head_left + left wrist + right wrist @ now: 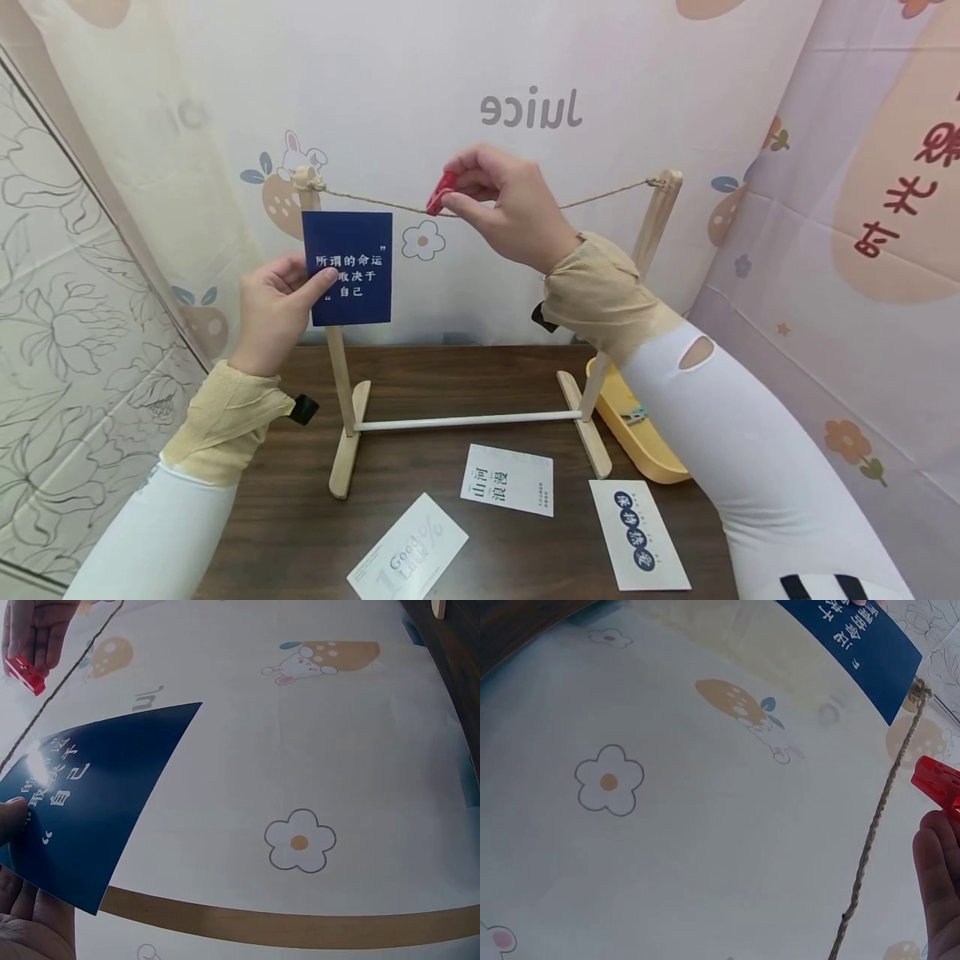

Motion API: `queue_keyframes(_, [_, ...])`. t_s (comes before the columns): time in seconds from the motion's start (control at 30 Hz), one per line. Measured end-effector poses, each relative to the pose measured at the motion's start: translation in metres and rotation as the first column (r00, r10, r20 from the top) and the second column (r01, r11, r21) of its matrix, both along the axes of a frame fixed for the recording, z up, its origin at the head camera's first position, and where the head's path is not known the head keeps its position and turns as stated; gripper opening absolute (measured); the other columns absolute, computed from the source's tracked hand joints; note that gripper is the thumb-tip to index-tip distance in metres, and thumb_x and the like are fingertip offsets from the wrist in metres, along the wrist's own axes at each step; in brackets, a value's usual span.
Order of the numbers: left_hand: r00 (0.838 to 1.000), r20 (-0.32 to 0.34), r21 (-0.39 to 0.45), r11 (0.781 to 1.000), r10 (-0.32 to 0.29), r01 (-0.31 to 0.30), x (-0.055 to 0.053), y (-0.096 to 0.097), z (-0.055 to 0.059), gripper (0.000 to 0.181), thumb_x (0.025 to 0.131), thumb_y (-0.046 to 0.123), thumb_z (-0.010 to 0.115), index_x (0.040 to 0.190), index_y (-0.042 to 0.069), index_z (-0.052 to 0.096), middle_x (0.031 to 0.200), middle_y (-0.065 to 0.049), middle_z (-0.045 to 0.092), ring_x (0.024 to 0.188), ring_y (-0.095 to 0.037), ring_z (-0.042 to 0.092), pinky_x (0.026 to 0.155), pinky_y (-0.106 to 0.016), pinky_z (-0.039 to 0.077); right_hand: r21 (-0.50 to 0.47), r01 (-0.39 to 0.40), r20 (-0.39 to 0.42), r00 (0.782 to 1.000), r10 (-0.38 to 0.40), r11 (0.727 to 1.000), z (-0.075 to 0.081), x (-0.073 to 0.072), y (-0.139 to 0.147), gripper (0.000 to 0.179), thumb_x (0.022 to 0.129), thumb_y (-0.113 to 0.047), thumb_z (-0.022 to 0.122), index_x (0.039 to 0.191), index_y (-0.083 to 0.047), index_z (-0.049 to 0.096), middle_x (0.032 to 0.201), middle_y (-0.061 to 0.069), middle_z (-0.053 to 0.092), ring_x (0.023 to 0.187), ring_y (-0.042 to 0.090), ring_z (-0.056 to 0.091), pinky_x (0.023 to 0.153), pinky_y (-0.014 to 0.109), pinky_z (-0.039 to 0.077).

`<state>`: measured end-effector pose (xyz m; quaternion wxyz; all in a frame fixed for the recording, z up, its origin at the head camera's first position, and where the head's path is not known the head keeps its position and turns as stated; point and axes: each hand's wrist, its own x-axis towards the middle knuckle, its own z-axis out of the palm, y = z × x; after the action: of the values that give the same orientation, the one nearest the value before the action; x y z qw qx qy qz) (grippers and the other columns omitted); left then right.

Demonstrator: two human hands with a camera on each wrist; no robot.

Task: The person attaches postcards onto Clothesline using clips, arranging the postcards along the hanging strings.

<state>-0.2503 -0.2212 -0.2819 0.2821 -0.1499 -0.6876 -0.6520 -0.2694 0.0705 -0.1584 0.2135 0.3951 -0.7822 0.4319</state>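
While left hand (pixel 276 308) pinches navy card (pixel 352 237), long axis near-vertical, in front of left post (pixel 341 375), right hand (pixel 506 204), up and to right, pinches red clothespin (pixel 442 192) just off twine (pixel 611 193). Card reads "所谓的命运 … 取决于自己", thumb (pixel 321 283) partly covering line two. White cards (pixel 507 481) below: "Good Luck", "山河浪漫", "保持热爱".

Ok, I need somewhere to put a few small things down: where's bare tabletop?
Bare: the brown tabletop behind the white bar, between the left foot and right foot of the stand. Another free patch shows between the left foot and left sleeve. Crowded: the front, with three white cards, and the right side beyond the right foot, where the yellow tray sits.
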Motion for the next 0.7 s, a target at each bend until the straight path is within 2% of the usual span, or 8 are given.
queue_keyframes(0.3, [1.000, 0.014, -0.022, 1.000, 0.006, -0.006, -0.004, -0.002, -0.002, 0.012, 0.098, 0.002, 0.077, 0.098, 0.014, 0.076, 0.088, 0.019, 0.080, 0.084, 0.002, 0.078, 0.080, -0.014, 0.060, -0.009, -0.037, -0.019, 0.999, 0.037, 0.999, 0.002, -0.003, -0.018, 0.016, 0.101, 0.002, 0.072, 0.115, 0.006, 0.067, 0.109, 0.018, 0.080, 0.100, 0.022, 0.078, 0.097, 0.028, 0.061])
queue_keyframes(0.7, [1.000, 0.023, -0.014, 1.000, -0.002, 0.002, -0.021, -0.009, -0.008, 0.015, 0.098, 0.003, 0.077, 0.097, 0.017, 0.076, 0.087, 0.019, 0.080, 0.083, 0.002, 0.077, 0.079, -0.014, 0.061, -0.042, -0.048, 0.009, 0.999, 0.049, 0.998, 0.001, -0.018, -0.048, 0.010, 0.103, 0.003, 0.070, 0.111, 0.007, 0.067, 0.107, 0.019, 0.081, 0.097, 0.021, 0.079, 0.087, 0.026, 0.060])
